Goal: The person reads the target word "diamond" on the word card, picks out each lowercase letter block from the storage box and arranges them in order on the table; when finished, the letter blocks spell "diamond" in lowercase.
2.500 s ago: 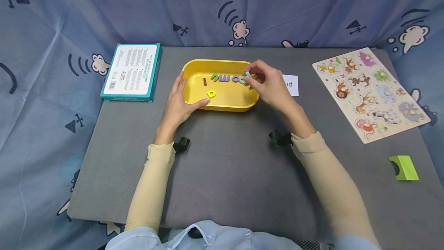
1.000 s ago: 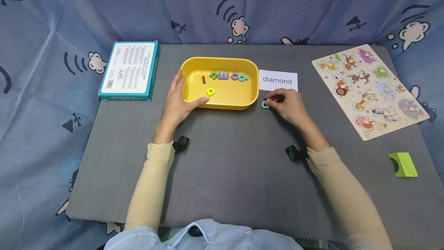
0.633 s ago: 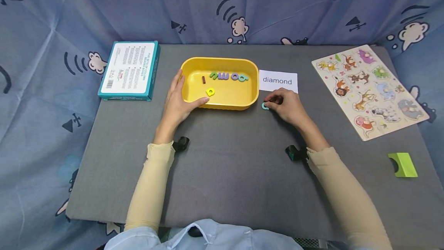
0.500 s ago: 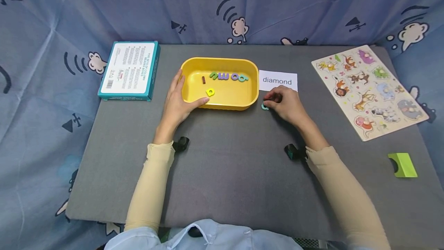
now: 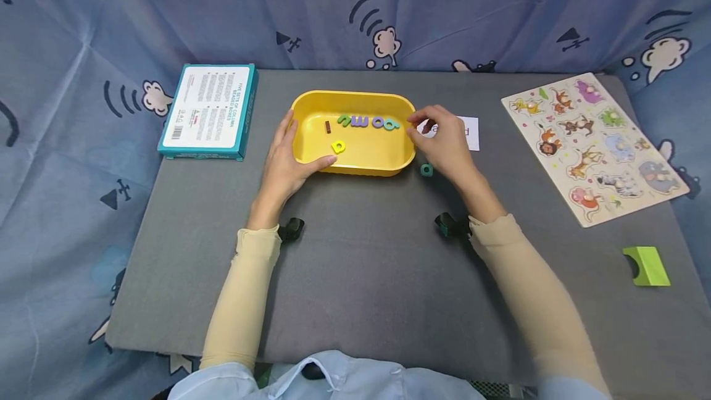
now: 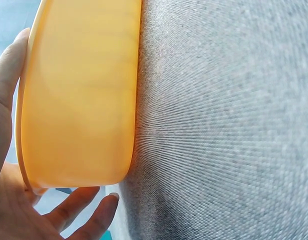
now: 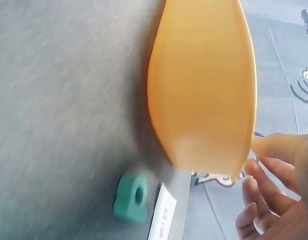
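My left hand (image 5: 283, 162) grips the left end of a yellow plastic tray (image 5: 366, 168), thumb along the front rim and fingers round the end. In the tray lie a green letter n (image 5: 344, 121), a purple letter m (image 5: 359, 121), a purple letter o (image 5: 378, 123), a green-teal letter (image 5: 391, 124), a small brown bar-shaped piece (image 5: 328, 127) and a yellow letter with a hole (image 5: 338, 147). My right hand (image 5: 444, 141) hovers by the tray's right rim, its fingers loosely bent and holding nothing. Below it a teal letter (image 7: 131, 197) rests on the table.
A white word card (image 5: 471, 133) lies right of the tray, partly hidden by my right hand. A teal box (image 5: 211, 110) lies at the left. An animal puzzle board (image 5: 594, 147) and a green arch block (image 5: 650, 266) lie at the right.
My right hand carried the teal letter out of the tray to the table below the card. It has since let go and moved back up toward the tray's right rim. My left hand stays put.
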`<move>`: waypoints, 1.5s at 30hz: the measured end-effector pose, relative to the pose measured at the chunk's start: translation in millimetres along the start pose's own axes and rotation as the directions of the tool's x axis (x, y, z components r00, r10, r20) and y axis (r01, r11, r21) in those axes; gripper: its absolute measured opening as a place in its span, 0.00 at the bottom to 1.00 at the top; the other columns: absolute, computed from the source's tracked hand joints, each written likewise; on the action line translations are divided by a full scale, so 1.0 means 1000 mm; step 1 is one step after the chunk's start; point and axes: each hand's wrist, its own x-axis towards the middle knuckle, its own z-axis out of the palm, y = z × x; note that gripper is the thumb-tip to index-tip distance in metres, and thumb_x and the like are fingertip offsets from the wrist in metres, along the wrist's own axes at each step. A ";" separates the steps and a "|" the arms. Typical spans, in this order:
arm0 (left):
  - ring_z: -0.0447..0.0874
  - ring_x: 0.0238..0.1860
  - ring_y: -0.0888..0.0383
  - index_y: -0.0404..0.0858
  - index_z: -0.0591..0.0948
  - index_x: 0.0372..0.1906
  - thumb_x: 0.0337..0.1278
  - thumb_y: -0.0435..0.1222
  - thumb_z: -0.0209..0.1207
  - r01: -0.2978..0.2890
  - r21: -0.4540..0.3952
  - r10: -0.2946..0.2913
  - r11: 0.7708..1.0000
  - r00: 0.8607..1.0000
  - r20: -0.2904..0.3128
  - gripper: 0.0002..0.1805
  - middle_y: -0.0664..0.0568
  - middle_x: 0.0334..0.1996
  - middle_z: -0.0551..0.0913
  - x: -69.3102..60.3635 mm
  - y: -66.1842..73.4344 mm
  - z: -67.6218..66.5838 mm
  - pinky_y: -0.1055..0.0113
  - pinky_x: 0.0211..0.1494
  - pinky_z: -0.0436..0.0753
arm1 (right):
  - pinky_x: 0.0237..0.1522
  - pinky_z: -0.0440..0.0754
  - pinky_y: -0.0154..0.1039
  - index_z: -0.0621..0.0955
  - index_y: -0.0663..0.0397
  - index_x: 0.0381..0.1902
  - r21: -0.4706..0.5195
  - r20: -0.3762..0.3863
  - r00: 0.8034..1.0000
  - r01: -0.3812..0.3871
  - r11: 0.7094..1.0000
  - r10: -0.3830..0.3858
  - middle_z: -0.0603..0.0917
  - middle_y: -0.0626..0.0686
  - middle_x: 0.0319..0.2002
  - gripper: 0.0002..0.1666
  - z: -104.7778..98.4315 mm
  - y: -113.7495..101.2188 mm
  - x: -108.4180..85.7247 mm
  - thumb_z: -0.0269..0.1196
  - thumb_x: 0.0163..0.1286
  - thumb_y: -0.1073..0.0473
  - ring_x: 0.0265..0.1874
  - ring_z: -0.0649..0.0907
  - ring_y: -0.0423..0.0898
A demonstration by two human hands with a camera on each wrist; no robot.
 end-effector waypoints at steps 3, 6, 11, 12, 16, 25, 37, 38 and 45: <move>0.49 0.87 0.50 0.40 0.55 0.86 0.49 0.61 0.78 0.004 0.000 -0.004 1.000 1.000 -0.003 0.66 0.63 0.88 0.44 0.000 0.000 0.000 0.49 0.86 0.57 | 0.47 0.72 0.43 0.87 0.64 0.54 -0.032 0.044 0.999 -0.008 0.999 0.010 0.87 0.63 0.49 0.16 0.007 -0.005 0.007 0.72 0.70 0.65 0.46 0.77 0.57; 0.49 0.87 0.50 0.39 0.55 0.86 0.49 0.61 0.78 0.005 -0.007 -0.005 1.000 1.000 -0.004 0.66 0.62 0.88 0.45 -0.001 0.001 0.000 0.49 0.86 0.57 | 0.52 0.69 0.50 0.88 0.61 0.55 -0.114 0.058 0.998 -0.016 0.993 0.023 0.88 0.63 0.51 0.18 0.014 -0.007 0.014 0.73 0.69 0.62 0.49 0.75 0.59; 0.49 0.87 0.50 0.40 0.55 0.86 0.49 0.61 0.78 0.005 -0.012 -0.005 1.000 1.000 -0.002 0.66 0.60 0.88 0.45 -0.001 0.002 0.000 0.48 0.86 0.57 | 0.56 0.63 0.54 0.90 0.57 0.55 -0.254 0.070 0.997 -0.009 0.967 0.028 0.88 0.61 0.59 0.18 0.023 -0.009 0.023 0.74 0.69 0.59 0.52 0.72 0.59; 0.49 0.87 0.50 0.40 0.55 0.86 0.49 0.61 0.78 0.006 -0.011 -0.006 1.000 1.000 -0.002 0.66 0.60 0.88 0.45 -0.001 0.002 0.000 0.48 0.86 0.57 | 0.55 0.62 0.55 0.90 0.57 0.56 -0.281 0.075 0.997 -0.001 0.960 0.023 0.88 0.60 0.60 0.18 0.025 -0.009 0.025 0.74 0.70 0.59 0.52 0.72 0.59; 0.49 0.87 0.50 0.41 0.55 0.86 0.49 0.61 0.77 0.012 -0.007 -0.012 1.000 1.000 0.001 0.66 0.62 0.88 0.45 -0.001 0.002 0.000 0.47 0.86 0.57 | 0.55 0.58 0.55 0.90 0.55 0.56 -0.389 0.095 0.996 0.034 0.921 0.003 0.90 0.59 0.56 0.18 0.031 -0.012 0.031 0.73 0.71 0.57 0.49 0.70 0.58; 0.49 0.87 0.50 0.42 0.55 0.86 0.49 0.61 0.77 0.014 -0.001 -0.014 1.000 1.000 -0.002 0.65 0.65 0.88 0.44 0.000 0.000 0.001 0.47 0.86 0.57 | 0.55 0.52 0.59 0.91 0.53 0.55 -0.552 0.189 0.981 0.146 0.821 -0.047 0.93 0.57 0.48 0.16 0.037 -0.019 0.042 0.74 0.70 0.58 0.48 0.70 0.57; 0.48 0.87 0.50 0.42 0.55 0.86 0.49 0.61 0.77 0.016 0.000 -0.016 1.000 1.000 -0.004 0.66 0.63 0.88 0.45 0.000 0.000 0.001 0.47 0.86 0.56 | 0.58 0.58 0.58 0.90 0.54 0.56 -0.481 0.307 0.947 0.240 0.843 -0.095 0.92 0.55 0.54 0.17 0.053 -0.032 0.048 0.72 0.72 0.57 0.53 0.74 0.56; 0.49 0.87 0.50 0.42 0.55 0.86 0.49 0.62 0.77 0.013 0.002 -0.013 1.000 1.000 -0.005 0.66 0.63 0.88 0.45 0.000 0.000 0.001 0.47 0.86 0.56 | 0.58 0.60 0.58 0.90 0.54 0.57 -0.458 0.332 0.937 0.262 0.850 -0.110 0.91 0.55 0.56 0.17 0.056 -0.035 0.048 0.72 0.72 0.58 0.54 0.74 0.56; 0.49 0.87 0.50 0.40 0.56 0.86 0.49 0.61 0.77 0.004 0.009 -0.003 1.000 1.000 -0.007 0.65 0.62 0.88 0.45 0.000 0.000 0.001 0.47 0.86 0.57 | 0.59 0.72 0.55 0.87 0.55 0.61 -0.303 0.485 0.848 0.392 0.869 -0.214 0.87 0.56 0.63 0.19 0.079 -0.056 0.048 0.69 0.74 0.62 0.59 0.77 0.58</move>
